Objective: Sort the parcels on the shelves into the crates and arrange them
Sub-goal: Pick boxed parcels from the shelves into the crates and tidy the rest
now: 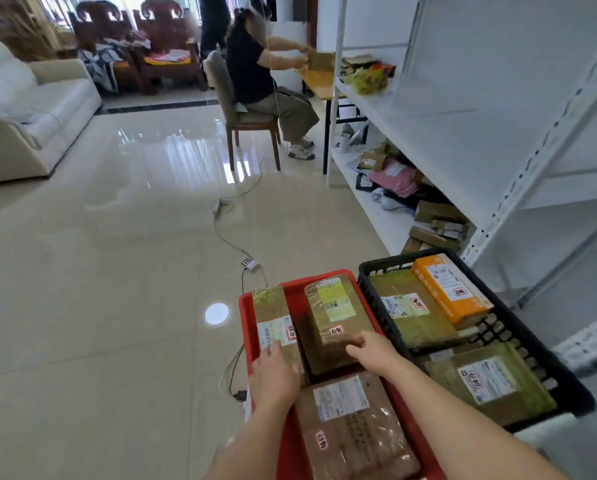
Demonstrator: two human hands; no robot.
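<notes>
Head: cable (226,237) beside red crate (246,317).

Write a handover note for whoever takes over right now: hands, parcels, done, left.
Left hand: resting on the narrow brown parcel at the red crate's left side.
Right hand: touching the near end of the middle parcel; grip unclear.
Done: three parcels in the red crate, three in the black crate, including the orange box.
Left: straighten the red crate's parcels; more parcels wait on the bottom shelf.
</notes>
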